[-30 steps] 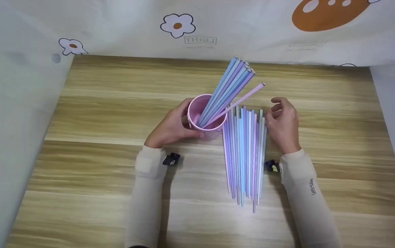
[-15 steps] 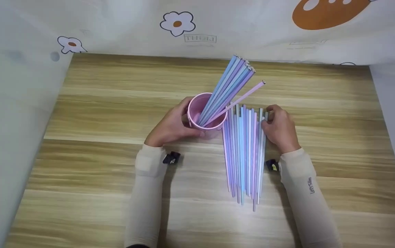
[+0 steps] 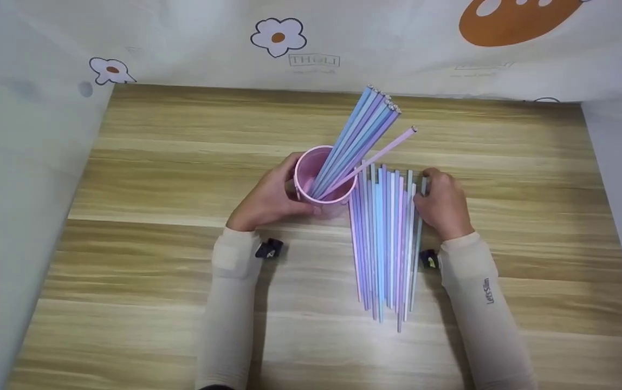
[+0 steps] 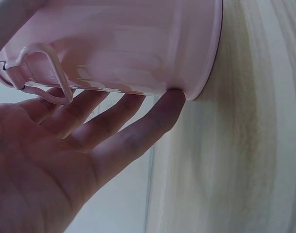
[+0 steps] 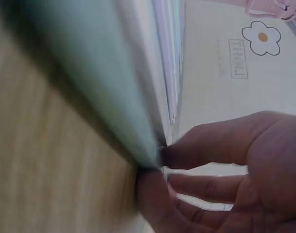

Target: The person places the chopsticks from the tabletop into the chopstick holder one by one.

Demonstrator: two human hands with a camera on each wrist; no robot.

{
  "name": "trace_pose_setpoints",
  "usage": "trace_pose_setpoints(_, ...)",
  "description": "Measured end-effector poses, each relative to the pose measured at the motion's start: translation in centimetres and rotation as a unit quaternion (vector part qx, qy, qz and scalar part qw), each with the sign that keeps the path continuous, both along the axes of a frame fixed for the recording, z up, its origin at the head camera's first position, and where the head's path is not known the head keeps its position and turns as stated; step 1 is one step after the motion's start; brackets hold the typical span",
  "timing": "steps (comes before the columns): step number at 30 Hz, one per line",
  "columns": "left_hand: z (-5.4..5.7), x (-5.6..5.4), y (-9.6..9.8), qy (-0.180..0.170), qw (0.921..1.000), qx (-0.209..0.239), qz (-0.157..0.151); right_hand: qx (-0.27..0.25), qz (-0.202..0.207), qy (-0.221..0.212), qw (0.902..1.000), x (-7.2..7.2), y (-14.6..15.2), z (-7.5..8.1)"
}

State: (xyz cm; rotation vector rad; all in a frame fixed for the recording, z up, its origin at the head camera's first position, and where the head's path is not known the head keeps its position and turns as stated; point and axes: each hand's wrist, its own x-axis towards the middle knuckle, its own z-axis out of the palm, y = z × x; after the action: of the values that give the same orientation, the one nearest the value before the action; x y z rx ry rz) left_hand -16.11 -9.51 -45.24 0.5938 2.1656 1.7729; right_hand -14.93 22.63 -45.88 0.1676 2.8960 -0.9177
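A small pink pail with wire loops on its side stands tilted, my left hand curled around its left side. In the left wrist view the fingers spread along the pail's wall near its base. Several blue and purple sticks lean out of the pail toward the back right, plus a pink stick at a lower slant. Right of the pail lies a row of loose pastel sticks. At its right edge my right hand pinches a grey-green stick by its far end, between thumb and fingertip.
The wooden tabletop runs back to a white sheet printed with flowers. White sides border the table left and right. A small black device sits at the left cuff, another at the right cuff.
My right hand has come down to the row's right edge and taken hold of the grey-green stick, drawing it slightly right, apart from the others. The left hand and pail stay put.
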Motion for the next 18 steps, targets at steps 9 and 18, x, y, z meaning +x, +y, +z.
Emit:
trace_pose_setpoints(9, 1.2, 0.6, -0.1, 0.004, 0.9999, -0.010, 0.001, -0.012, 0.002, -0.010, 0.9999, -0.1, 0.0, 0.6)
trace_pose_setpoints(18, 3.2, 1.2, 0.4, 0.002, 1.0000, -0.003, 0.001, -0.084, -0.015, 0.092, 0.9921, 0.7, 0.6, 4.2)
